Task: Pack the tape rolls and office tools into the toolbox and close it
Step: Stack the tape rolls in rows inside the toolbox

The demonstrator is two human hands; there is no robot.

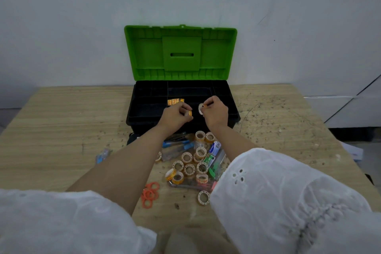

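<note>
Two tape rolls are in hand at centre frame, one each. The left hand (175,115) pinches an orange-labelled roll (189,113) between curled fingers (185,107), and the right hand (216,112) grips a pale roll (200,109) the same way. Both rolls are held on edge just above the tray of the black toolbox (142,110).

Carrying them on edge looks deliberate. A row of orange-labelled rolls (174,101) already stands side by side in a tray compartment just up-left of the left hand, and upright rolls probably pack tighter along a divider.

The green lid (181,53) stands open against the wall at upper middle, out of the hands' way. Free room in the tray lies right of that row and in the dark compartments behind it. The near rim sits under the wrists, so each roll likely needs only a short drop.

A heap of loose rolls (189,168), blue-handled tools (177,144), small boxes (214,147) and orange rings (150,194) lies on the worktop (61,130) at lower centre, between the forearms and near the toolbox's front wall. Packing looks barely begun.
</note>
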